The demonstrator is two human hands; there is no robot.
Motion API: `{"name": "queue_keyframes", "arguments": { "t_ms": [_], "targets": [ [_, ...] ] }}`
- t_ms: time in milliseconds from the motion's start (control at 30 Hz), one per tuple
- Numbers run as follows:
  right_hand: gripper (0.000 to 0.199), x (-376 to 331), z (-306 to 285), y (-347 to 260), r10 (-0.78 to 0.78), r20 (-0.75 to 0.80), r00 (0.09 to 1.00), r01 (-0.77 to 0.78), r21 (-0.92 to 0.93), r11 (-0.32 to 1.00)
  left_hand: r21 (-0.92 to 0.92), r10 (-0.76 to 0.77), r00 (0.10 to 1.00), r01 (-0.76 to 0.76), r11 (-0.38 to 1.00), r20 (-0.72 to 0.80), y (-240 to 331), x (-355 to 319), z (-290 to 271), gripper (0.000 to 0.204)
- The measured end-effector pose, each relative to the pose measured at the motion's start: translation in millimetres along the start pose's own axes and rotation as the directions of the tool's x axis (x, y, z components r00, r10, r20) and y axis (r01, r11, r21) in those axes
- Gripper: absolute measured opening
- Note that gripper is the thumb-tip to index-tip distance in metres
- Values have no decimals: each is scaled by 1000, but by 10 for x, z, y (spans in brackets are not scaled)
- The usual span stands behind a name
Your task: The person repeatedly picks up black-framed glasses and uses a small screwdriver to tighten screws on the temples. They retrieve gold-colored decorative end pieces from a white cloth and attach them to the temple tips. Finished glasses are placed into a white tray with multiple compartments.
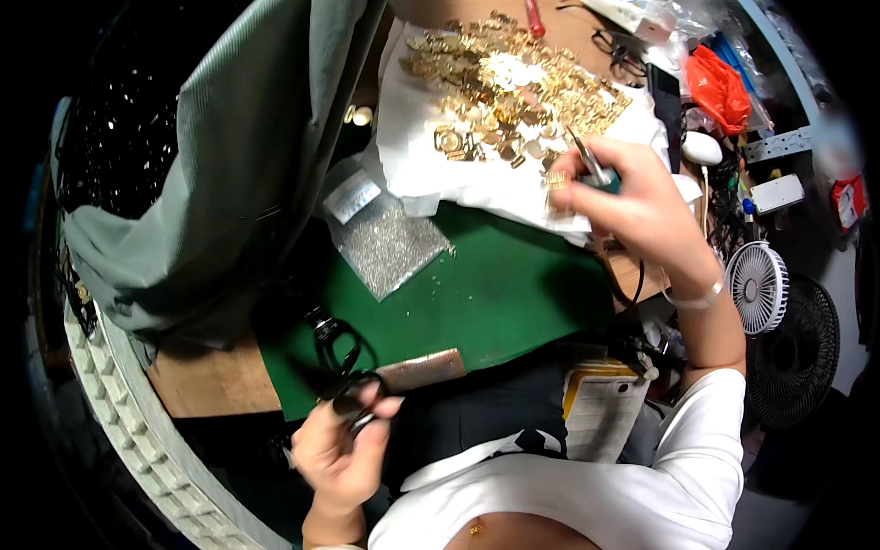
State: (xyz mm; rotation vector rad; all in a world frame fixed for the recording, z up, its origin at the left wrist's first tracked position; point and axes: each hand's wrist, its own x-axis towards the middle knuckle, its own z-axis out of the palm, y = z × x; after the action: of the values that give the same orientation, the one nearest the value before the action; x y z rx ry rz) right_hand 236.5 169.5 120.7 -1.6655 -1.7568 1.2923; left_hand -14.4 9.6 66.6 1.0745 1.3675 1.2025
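My left hand [341,449] is at the table's near edge, its fingers closed round a small dark round object [353,401] that is partly blurred. Just beyond it lies a black looped thing [336,344], which may join the object in the hand; I cannot tell. Over the right side of the white sheet, my right hand [637,197] grips a pointed metal tool [588,158] with a teal handle. A small gold-coloured piece [556,181] shows at its fingertips. Many gold-coloured metal pieces [513,87] are heaped on the white sheet [403,137].
A clear bag of tiny silvery pieces [390,243] lies on the green mat [513,284]. A flat textured strip [422,369] rests at the mat's near edge. Grey cloth [238,119] hangs at left. Right stand a white fan [756,286] and a red plastic bag [717,90].
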Motion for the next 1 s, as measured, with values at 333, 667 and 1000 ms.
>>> {"name": "queue_keyframes", "arguments": {
  "t_ms": [333, 667, 1000],
  "targets": [
    [11, -248, 807, -154, -436, 294, 851, 254, 496, 830, 210, 241, 967, -252, 945, 78, -53, 137, 238, 25],
    [23, -316, 1095, 23, -594, 55, 803, 551, 311, 774, 330, 336, 939, -340, 881, 72, -29, 176, 248, 19],
    [28, -229, 1045, -159, -195, 402, 895, -134, 659, 740, 403, 374, 927, -351, 845, 23, -48, 165, 275, 11]
  ]
}}
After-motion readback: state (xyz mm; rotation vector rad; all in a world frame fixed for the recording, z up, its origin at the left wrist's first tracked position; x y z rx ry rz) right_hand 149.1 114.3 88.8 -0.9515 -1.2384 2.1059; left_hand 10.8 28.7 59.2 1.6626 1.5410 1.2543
